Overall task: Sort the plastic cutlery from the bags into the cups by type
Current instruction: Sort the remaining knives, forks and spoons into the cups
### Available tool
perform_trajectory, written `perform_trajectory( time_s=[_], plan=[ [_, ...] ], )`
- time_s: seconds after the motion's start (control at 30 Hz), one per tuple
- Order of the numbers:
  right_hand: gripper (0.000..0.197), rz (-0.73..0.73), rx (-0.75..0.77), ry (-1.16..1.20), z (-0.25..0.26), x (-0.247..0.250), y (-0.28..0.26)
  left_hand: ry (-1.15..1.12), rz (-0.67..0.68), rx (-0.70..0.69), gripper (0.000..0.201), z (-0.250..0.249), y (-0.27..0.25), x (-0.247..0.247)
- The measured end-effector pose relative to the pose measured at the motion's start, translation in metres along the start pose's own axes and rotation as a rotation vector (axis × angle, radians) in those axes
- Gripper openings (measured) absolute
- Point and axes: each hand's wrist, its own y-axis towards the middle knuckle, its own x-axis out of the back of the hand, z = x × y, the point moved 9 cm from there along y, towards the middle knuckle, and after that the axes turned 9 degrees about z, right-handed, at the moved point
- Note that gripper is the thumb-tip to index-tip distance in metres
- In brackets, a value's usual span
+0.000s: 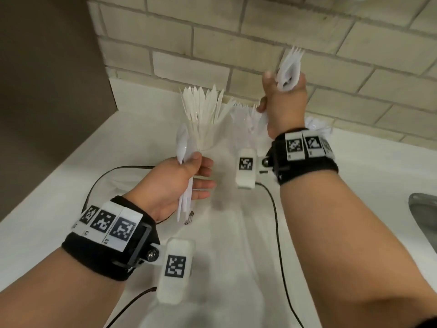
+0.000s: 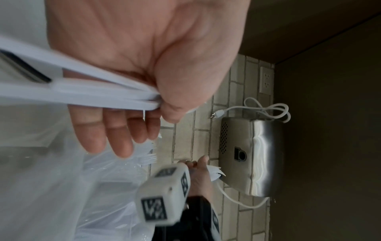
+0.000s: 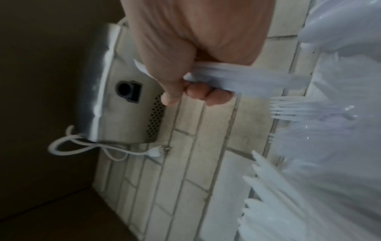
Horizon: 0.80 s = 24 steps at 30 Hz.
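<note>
Tiled wall [image 1: 236,41] behind translucent white forks [image 1: 289,67].

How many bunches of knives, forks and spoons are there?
Knives: 1 bunch, standing up
Forks: 2 bunches, the standing forks and the held forks in the right hand
Spoons: 1 bunch, in the left hand
Total: 4
The half-hidden white pile is not counted.
</note>
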Motion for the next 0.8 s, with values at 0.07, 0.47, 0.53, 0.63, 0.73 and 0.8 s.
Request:
perform_trajectory(
  time_s=[0.07,0.47,0.53,0.63,0.73,0.8],
  plan=[
    [0.017,-0.038,0.101,0.000,0.003,0.002,0.021,0.029,0.008,-0.021,0.032,-0.005,0.006,-0.007],
    [0.054,0.008,0.011,0.006,-0.063,0.005,0.059,0.057,-0.009,-0.019,0.033,0.002,0.030,-0.012],
    [0.058,0.021,0.070,-0.148,-0.054,0.004,0.060,0.055,-0.002,-0.001,0.031,0.005,0.032,-0.015],
    [0.046,0.042,0.158,-0.412,-0.046,0.001,0.057,0.041,0.015,0.015,0.030,0.007,0.034,-0.022],
    [0.028,0.117,0.172,-0.853,-0.053,-0.012,0.052,0.045,0.029,0.013,0.029,0.004,0.036,-0.029],
    [0.030,0.173,0.097,-1.075,-0.062,-0.016,0.051,0.049,0.038,0.013,0.029,0.001,0.038,-0.034]
  ],
)
